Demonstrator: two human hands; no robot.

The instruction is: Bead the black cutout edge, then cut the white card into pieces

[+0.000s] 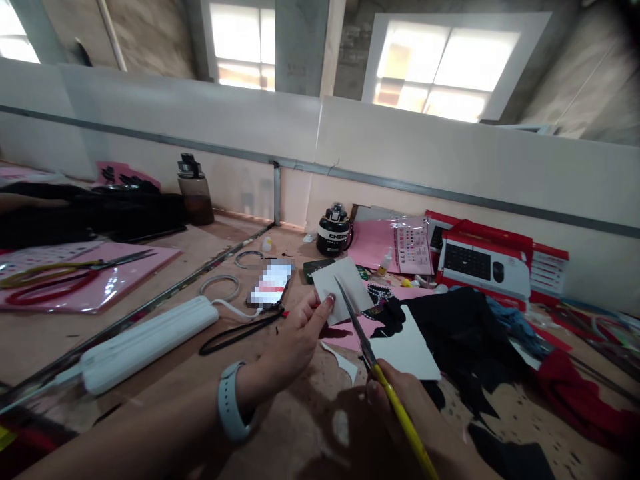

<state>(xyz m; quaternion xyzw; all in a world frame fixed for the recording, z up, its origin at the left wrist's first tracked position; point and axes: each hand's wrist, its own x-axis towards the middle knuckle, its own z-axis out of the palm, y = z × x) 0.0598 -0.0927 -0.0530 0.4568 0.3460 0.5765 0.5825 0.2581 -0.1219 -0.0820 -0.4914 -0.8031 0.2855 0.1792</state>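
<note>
My left hand (pixel 303 327) pinches the lower left edge of a small white card (pixel 353 285), held up above the table. My right hand (pixel 400 393) grips the yellow handles of a pair of scissors (pixel 365 343). Their blades point up and away, with the tips over the card's face; whether card lies between the blades I cannot tell. Below the card, a larger white sheet (pixel 410 347) lies under a black beaded piece (pixel 393 317) on pink sheeting. A curved white offcut (pixel 341 362) rests between my hands.
A white power strip (pixel 150 340) and a lit phone (pixel 273 283) lie on the left. Behind stand a black mug (pixel 334 230) and a dark bottle (pixel 194 193). Keyboard boxes (pixel 485 263) and black cloth (pixel 460 333) are on the right. Red-handled scissors (pixel 75 277) lie far left.
</note>
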